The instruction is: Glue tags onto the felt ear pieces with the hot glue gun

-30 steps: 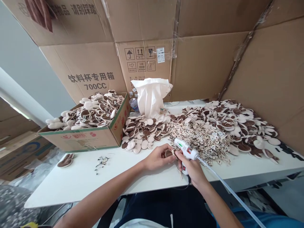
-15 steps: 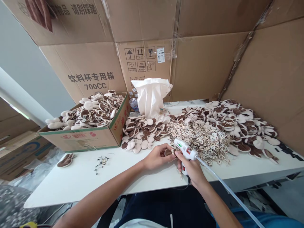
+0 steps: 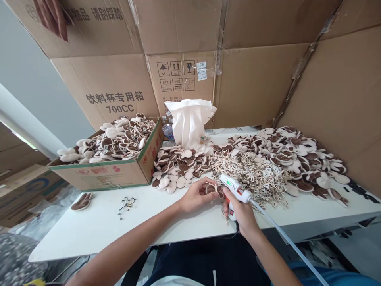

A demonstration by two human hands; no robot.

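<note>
My left hand point(image 3: 198, 195) pinches a small brown and cream felt piece point(image 3: 210, 189) with rounded lobes, above the front of the white table. A pale cord bow lies across that piece. In my right hand point(image 3: 242, 214) is a white hot glue gun point(image 3: 235, 187), its front end pointing up and left, just right of the felt piece. A long clear glue stick point(image 3: 285, 234) trails from its back toward the lower right. Thin cord ends point(image 3: 225, 218) dangle below the fingers. Behind the gun spreads a heap of cream cord bows point(image 3: 253, 174).
A cardboard box point(image 3: 101, 176) full of finished-looking felt pieces stands at the left. More felt pieces lie in a middle pile point(image 3: 178, 169) and a right pile point(image 3: 309, 155). A white tissue pack point(image 3: 190, 123) stands behind. One felt piece point(image 3: 82, 201) and dark scraps point(image 3: 127, 204) lie front left.
The glue gun has shifted slightly right and down, away from the felt piece. More of the felt piece and its bow now shows in my left hand.
</note>
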